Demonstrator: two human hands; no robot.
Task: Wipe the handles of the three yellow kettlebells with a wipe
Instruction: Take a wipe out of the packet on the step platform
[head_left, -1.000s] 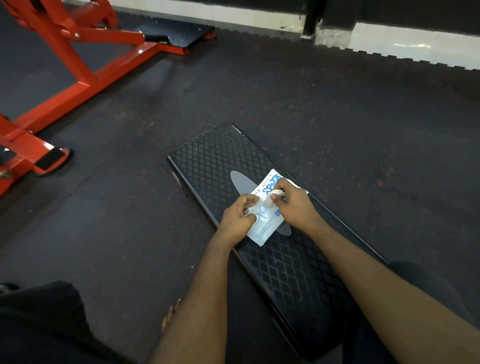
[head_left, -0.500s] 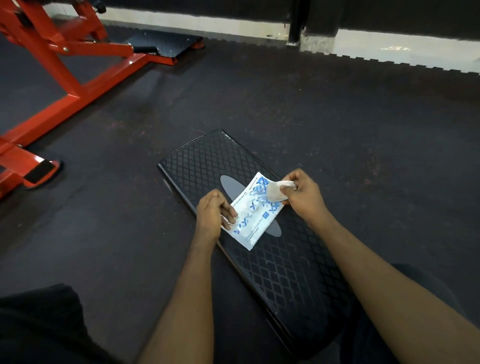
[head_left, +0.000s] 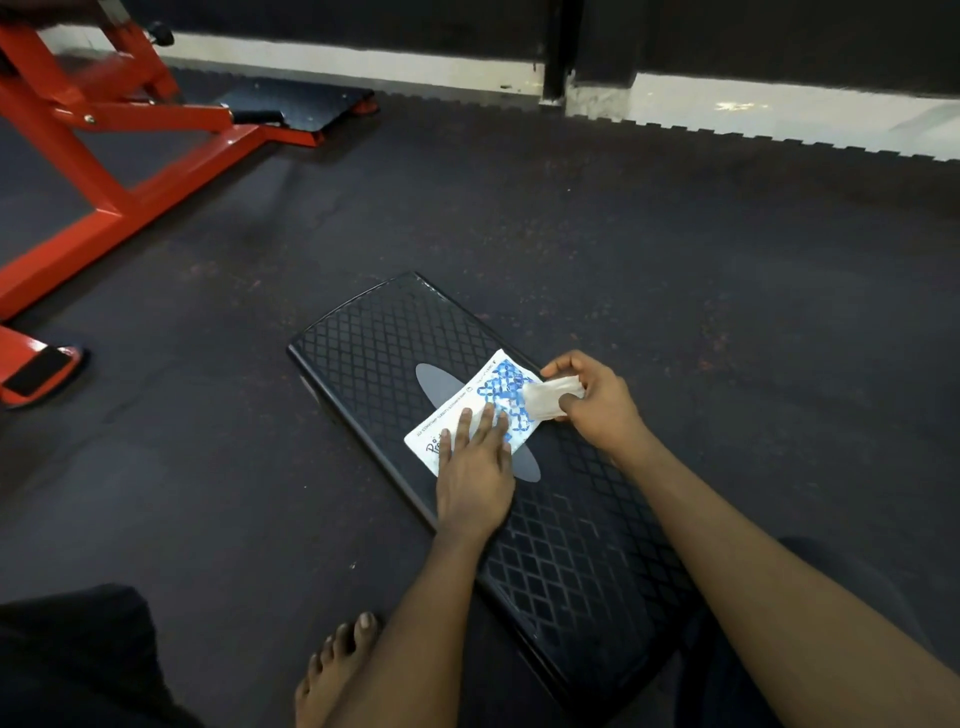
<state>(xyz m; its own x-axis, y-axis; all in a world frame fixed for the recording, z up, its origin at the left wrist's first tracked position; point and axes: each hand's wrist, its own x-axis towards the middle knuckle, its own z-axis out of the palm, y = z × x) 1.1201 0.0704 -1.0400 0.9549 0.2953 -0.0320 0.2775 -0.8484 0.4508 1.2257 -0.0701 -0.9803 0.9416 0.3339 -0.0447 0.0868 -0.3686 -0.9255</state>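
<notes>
A white and blue wipe packet (head_left: 475, 402) lies on a black step platform (head_left: 374, 338) in the middle of the floor. My left hand (head_left: 475, 467) presses flat on the packet's near end with straight fingers. My right hand (head_left: 592, 402) pinches a white wipe (head_left: 545, 397) that sticks out of the packet's far end. No yellow kettlebell is in view.
A red steel machine frame (head_left: 104, 171) with a black footplate (head_left: 296, 104) stands at the far left. Dark rubber flooring (head_left: 675, 270) surrounds the platform. A white strip and dark wall run along the back. My bare foot (head_left: 332, 670) and dark-clothed knees sit at the bottom.
My left hand let go of its grip on the packet's edge and now lies flat on it. My right hand has drawn the wipe further out to the right.
</notes>
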